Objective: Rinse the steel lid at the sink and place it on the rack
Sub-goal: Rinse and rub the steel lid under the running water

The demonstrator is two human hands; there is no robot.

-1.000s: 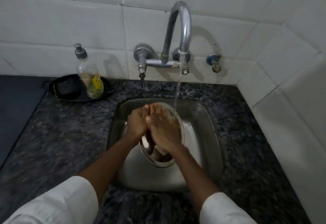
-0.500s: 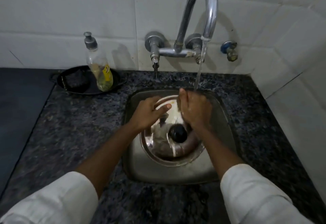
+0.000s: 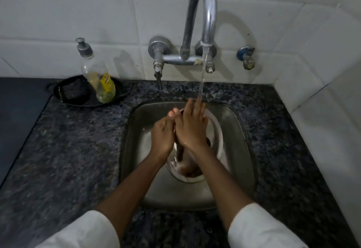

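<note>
- Head view: steel lid (image 3: pixel 215 130) tilted on edge inside the sink (image 3: pixel 242 130), below the faucet (image 3: pixel 205 13), mostly hidden behind both hands.
- Left hand (image 3: pixel 163 136) curled on the lid's left rim, thumb tip up at the top edge; grip looks closed on the rim, though the fingers behind cannot be seen.
- Right hand (image 3: pixel 190 128) laid flat across the lid's face, fingers stretched up into the water stream (image 3: pixel 201 83); grip wide, pressing and rubbing rather than clasping.
- Risk of a slip: wet steel, one flat palm, only one hand truly clasping; likely to drop and clatter into the basin if the left hold loosens.
- Risk of splash: stream landing on fingertips and the upper rim, apt to spray onto the granite tabletop (image 3: pixel 78 150) and the white sleeves (image 3: pixel 263 226).
- Risk of a patchy rinse: lower part of the lid sits out of the stream, blurred, so residue there cannot be judged; likely needs turning.
- Soap bottle (image 3: pixel 97 79) and a dark scrub pad stand in a black dish (image 3: pixel 64 91) well left of the sink, clear of the hands; little chance of a knock.
- Rack not in view anywhere; carrying a dripping lid to it probably means a one-handed hold, where a poor hold on the rim could fail.
- Tap left running: water wasted once the hands leave.
</note>
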